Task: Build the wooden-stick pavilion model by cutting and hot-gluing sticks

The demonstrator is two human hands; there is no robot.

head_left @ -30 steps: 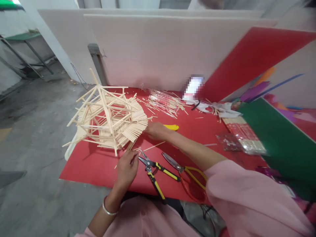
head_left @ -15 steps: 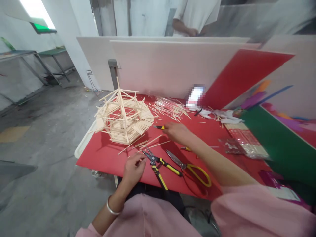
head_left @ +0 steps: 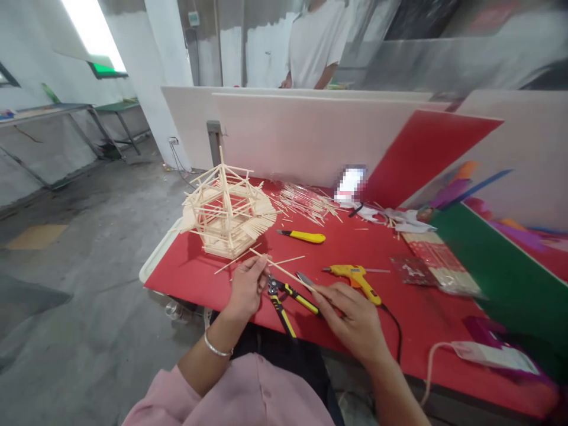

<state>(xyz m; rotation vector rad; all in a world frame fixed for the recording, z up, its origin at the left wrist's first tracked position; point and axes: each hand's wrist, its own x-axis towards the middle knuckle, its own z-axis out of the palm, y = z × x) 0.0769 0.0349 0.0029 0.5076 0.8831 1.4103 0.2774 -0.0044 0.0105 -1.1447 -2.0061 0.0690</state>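
Observation:
My left hand (head_left: 247, 285) pinches a thin wooden stick (head_left: 284, 271) that slants down to my right fingertips. My right hand (head_left: 352, 313) is closed around scissors; their metal blade (head_left: 303, 278) pokes out past the fingers and the handles are hidden under the palm. Between the hands, black-and-yellow pliers (head_left: 284, 299) lie on the red tabletop (head_left: 186, 278). A yellow utility knife (head_left: 306, 236) rests just beyond them. To the left stands a lattice model made of wooden sticks (head_left: 226, 213), with a fan of sticks on its right side.
A yellow glue gun (head_left: 355, 277) with a black cord lies beyond my right hand. Loose sticks (head_left: 306, 201) are heaped at the back near a blurred phone (head_left: 350, 183). Packaged sticks (head_left: 439, 257) sit at right. White boards (head_left: 284, 124) stand behind; a person (head_left: 315, 47) is past them.
My right hand has let go of the utility knife, leaving it on the table, and has come back to the scissors. My left hand has risen slightly and now holds a stick.

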